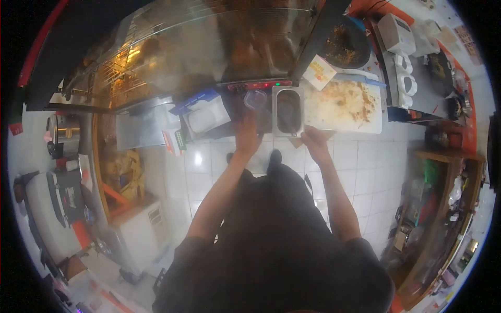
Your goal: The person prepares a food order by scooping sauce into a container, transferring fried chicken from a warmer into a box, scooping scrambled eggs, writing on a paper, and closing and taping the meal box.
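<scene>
Pan [287, 133] sits between tub [255, 98] and board [326, 117], best held level, right hand [314, 142] curled at its near corner, left hand [248, 136] by the tub, though I can't tell either grip.

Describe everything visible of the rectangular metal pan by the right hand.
The rectangular metal pan looks like stainless steel, with a flat pale rim, rounded inner corners and a deep, darker grey well. It sits open side up, its long sides running away from the wearer, just left of the white cutting board. The right hand is at its near right corner; whether the fingers grip it is unclear. Blur hides whether the well holds anything.
</scene>
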Demonstrator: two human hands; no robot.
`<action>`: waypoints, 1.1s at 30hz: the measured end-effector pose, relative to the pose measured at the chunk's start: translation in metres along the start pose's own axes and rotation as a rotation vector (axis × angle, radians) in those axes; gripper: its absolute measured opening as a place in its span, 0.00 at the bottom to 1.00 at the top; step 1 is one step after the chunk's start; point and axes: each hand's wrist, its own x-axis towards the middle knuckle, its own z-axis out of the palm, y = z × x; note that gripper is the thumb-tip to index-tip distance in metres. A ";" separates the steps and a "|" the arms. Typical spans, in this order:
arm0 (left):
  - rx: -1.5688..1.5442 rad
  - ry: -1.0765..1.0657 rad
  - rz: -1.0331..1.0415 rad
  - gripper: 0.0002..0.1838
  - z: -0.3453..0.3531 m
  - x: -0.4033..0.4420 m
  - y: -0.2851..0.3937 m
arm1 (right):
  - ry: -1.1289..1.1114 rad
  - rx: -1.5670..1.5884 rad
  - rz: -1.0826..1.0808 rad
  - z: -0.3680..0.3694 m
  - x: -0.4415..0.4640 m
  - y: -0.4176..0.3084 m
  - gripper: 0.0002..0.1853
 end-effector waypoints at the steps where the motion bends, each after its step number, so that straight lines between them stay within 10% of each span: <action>1: -0.027 -0.004 -0.003 0.48 0.000 -0.002 0.000 | 0.009 -0.013 0.034 -0.003 0.002 -0.001 0.16; 8: -0.043 0.161 -0.014 0.48 0.003 -0.009 0.000 | 0.141 -0.729 -0.252 0.011 0.005 -0.045 0.26; 11: -0.100 0.292 -0.008 0.44 -0.010 -0.018 0.017 | -0.211 -1.163 -0.556 0.018 0.009 -0.059 0.23; 17: -0.717 0.067 -0.107 0.32 -0.016 -0.043 0.052 | -0.258 -0.958 -0.497 0.014 0.030 -0.052 0.12; 31: -0.609 0.113 -0.163 0.24 -0.013 -0.025 0.066 | -0.246 -1.208 -0.707 0.019 0.057 -0.056 0.13; 33: -0.590 0.105 -0.160 0.24 -0.013 -0.025 0.067 | -0.331 -0.977 -0.312 0.018 0.052 -0.055 0.13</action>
